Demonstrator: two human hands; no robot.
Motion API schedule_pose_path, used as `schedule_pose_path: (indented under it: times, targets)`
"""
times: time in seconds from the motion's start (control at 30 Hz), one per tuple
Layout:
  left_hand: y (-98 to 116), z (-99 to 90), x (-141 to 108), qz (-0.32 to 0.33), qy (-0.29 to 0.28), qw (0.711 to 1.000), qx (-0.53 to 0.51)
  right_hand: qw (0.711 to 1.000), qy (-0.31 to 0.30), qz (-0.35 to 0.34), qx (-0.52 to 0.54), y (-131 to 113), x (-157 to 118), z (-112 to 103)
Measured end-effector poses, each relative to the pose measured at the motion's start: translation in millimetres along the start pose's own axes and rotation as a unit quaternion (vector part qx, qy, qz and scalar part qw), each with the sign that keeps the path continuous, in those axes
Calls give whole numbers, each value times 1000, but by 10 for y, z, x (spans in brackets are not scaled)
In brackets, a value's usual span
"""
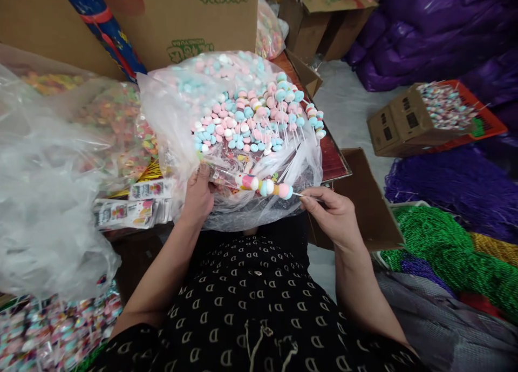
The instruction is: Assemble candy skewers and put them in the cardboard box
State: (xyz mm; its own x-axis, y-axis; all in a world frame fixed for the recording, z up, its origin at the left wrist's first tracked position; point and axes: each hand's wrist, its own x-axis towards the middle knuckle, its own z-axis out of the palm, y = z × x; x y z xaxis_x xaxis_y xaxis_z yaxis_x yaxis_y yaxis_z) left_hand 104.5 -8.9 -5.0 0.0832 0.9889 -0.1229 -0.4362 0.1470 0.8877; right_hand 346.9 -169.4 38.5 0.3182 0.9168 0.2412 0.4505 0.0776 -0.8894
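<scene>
A stick of pink, blue, white and orange candies (275,189) lies level between my hands. Its white stick end is pinched in my right hand (329,214). My left hand (199,193) has its fingers closed on a clear printed wrapper (226,176), which covers the left part of the candies. Just behind, a large clear plastic bag (170,102) holds loose pink, blue and white candies (220,118). More candy sticks (289,105) lie on top at its right side.
Printed wrappers (149,190) are stacked left of my left hand. Bulging clear bags (48,188) fill the left side. The red table edge (338,164) and an open cardboard box (364,199) are at the right. A box of wrapped sticks (441,113) stands on the floor.
</scene>
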Motion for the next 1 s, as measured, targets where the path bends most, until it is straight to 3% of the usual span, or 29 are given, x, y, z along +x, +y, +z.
schedule_pose_path:
  times: [0.1, 0.27, 0.43, 0.73, 1.0]
  targets:
    - [9, -26, -22, 37, -1, 999, 25, 1000, 20, -2, 9, 21, -36, 56]
    - [66, -74, -62, 58, -58, 991, 105, 999, 39, -3, 5, 33, -102, 111]
    - [98, -48, -82, 58, -56, 990, 114, 998, 52, -2, -32, 97, -159, 127]
    - [126, 15, -86, 53, -57, 988, 134, 998, -38, -34, -35, 144, -176, 137]
    - [83, 53, -70, 58, -60, 976, 203, 996, -29, 40, 76, 308, -186, 201]
